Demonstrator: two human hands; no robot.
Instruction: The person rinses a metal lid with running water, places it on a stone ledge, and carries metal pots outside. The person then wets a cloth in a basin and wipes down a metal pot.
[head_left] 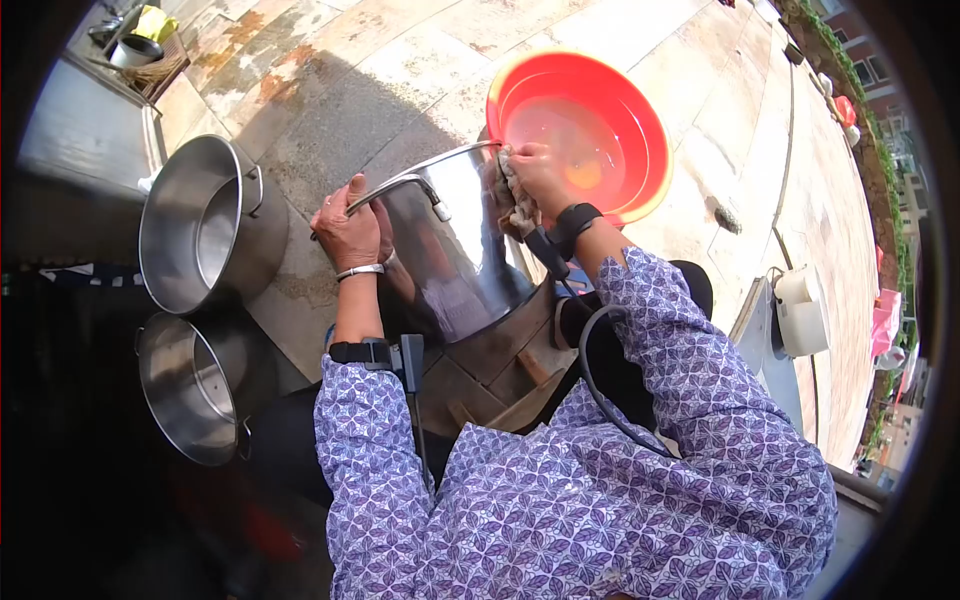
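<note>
A shiny steel stockpot (pixel 455 255) is tilted in front of me, its rim and looped handle facing away. My left hand (pixel 348 228) is closed around the pot's rim at its left side, beside the handle. In my right hand (pixel 538 178) is a bunched, greyish wet-looking cloth (pixel 514 200), pressed against the pot's outer right side near the rim. Just beyond that hand stands a red basin (pixel 655 150) of cloudy water, with a yellow-orange patch showing in it. The pot's inside is hidden from me.
Two more steel pots, an upper one (pixel 275 235) and a lower one (pixel 255 365), stand at left. A white container (pixel 800 310) is at right. Top left holds a basket (pixel 155 75) with a pan and yellow cloth. Stone paving (pixel 400 80) surrounds everything.
</note>
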